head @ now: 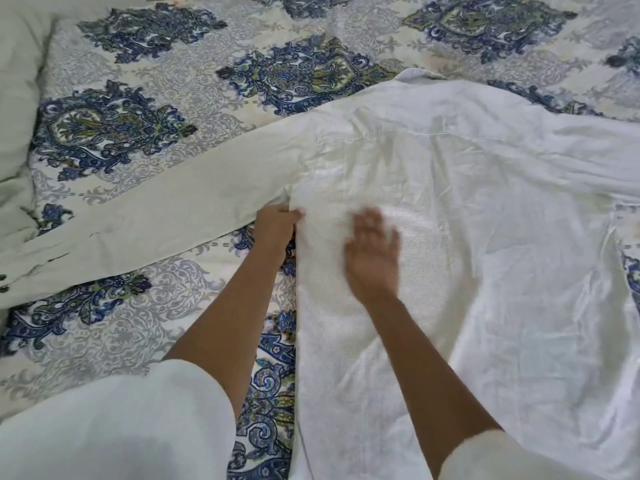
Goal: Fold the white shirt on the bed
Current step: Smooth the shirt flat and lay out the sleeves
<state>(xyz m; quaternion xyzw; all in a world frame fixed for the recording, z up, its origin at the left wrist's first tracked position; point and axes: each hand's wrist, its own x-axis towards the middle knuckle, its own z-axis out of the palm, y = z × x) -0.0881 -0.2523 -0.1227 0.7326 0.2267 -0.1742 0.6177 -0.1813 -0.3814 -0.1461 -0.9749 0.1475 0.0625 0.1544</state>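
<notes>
At the seam where sleeve meets body, the left hand pinches a fold of the white shirt. Just to its right, apart from it, the blurred right hand lies with fingers spread on the cloth. The shirt is spread on the patterned bedspread, its long sleeve stretching left and its collar at the far side.

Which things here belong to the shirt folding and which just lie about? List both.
In the job: white shirt, spread flat; its long sleeve, stretched leftward; left hand, gripping the shirt's side at the armpit; right hand, flat on the shirt.
Lying about: patterned bedspread; pale bedding at the left edge.
</notes>
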